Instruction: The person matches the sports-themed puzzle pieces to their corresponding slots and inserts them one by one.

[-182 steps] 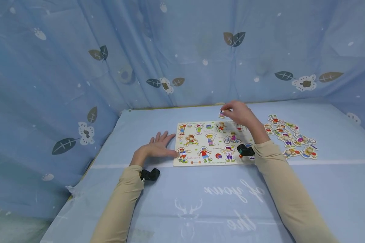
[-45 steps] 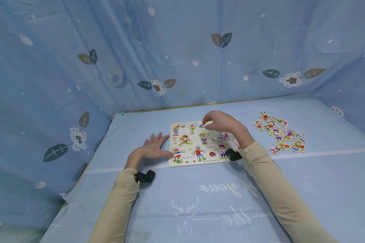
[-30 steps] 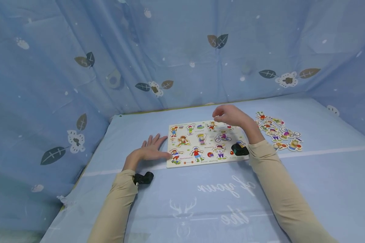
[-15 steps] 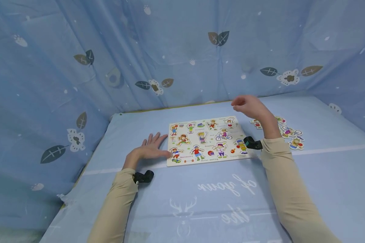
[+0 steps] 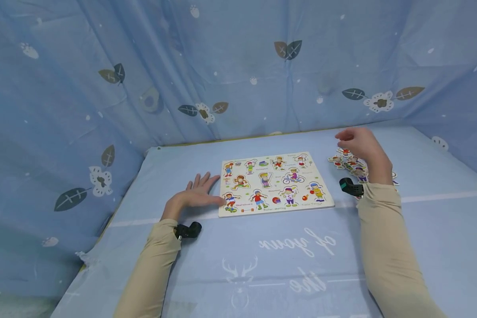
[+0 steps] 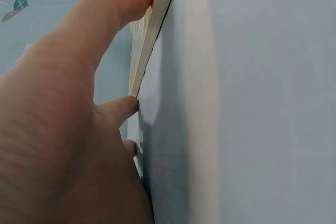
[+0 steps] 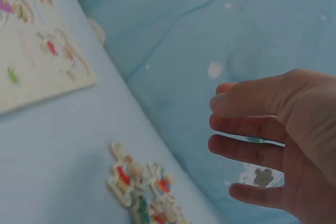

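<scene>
A cream puzzle board (image 5: pixel 246 212) printed with sports figures lies on the table. My left hand (image 5: pixel 196 196), fingers spread, rests at its left edge. In the left wrist view the thumb (image 6: pixel 123 1) touches the board's edge (image 6: pixel 157 30). My right hand (image 5: pixel 361 143) is in the air over a group of loose puzzle pieces (image 5: pixel 338 162) right of the board. In the right wrist view its fingers (image 7: pixel 247 150) are loosely bent with nothing between them; the pieces (image 7: pixel 126 179) lie below. A golfer piece (image 5: pixel 265 179) and a runner piece (image 5: pixel 240 181) sit in the board.
A pale blue patterned cloth (image 5: pixel 286 265) covers the table. Blue curtains (image 5: pixel 230 66) hang along the back and left side. Small black cameras are strapped at both wrists. The right forearm hides part of the loose pieces.
My right hand pinched a small figure piece behind the board, later came over the board's middle, then moved right, without a piece, to above the loose pieces. The left hand stayed at the board's edge.
</scene>
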`<move>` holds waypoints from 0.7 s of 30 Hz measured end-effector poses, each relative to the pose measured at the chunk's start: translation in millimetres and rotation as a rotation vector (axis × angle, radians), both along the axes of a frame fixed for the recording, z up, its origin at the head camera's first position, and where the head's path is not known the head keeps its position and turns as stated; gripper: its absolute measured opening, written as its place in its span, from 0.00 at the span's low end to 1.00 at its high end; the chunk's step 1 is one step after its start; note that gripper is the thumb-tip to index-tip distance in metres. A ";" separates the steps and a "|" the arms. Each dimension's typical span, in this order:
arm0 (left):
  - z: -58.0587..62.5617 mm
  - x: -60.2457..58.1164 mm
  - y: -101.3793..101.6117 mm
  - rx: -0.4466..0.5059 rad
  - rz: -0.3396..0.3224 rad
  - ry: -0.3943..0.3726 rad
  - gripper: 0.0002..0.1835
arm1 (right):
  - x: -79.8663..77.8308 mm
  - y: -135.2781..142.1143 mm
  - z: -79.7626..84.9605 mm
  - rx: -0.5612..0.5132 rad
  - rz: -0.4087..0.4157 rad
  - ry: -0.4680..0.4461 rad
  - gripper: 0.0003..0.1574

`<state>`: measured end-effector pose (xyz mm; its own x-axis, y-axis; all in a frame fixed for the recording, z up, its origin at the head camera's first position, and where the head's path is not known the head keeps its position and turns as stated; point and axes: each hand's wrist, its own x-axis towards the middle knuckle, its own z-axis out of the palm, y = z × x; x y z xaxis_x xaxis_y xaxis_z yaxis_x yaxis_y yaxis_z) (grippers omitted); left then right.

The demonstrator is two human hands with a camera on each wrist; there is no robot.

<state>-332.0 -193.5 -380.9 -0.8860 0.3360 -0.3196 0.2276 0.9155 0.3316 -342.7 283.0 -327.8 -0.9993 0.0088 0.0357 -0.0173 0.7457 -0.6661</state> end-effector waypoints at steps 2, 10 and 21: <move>-0.9 -0.5 -0.6 0.003 0.002 -0.001 0.58 | -1.3 3.5 -5.5 0.006 -0.005 -0.056 0.28; -0.1 -0.4 -0.8 0.004 0.003 0.001 0.58 | -9.0 6.9 -23.6 0.005 -0.041 -0.175 0.28; 0.1 -0.7 0.6 -0.008 0.001 0.004 0.58 | -9.0 3.9 -35.9 0.027 -0.046 -0.225 0.27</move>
<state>-332.7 -192.9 -380.8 -0.8874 0.3326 -0.3192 0.2280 0.9184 0.3232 -351.7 286.9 -363.7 -0.9808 0.0568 -0.1867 0.1637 0.7600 -0.6289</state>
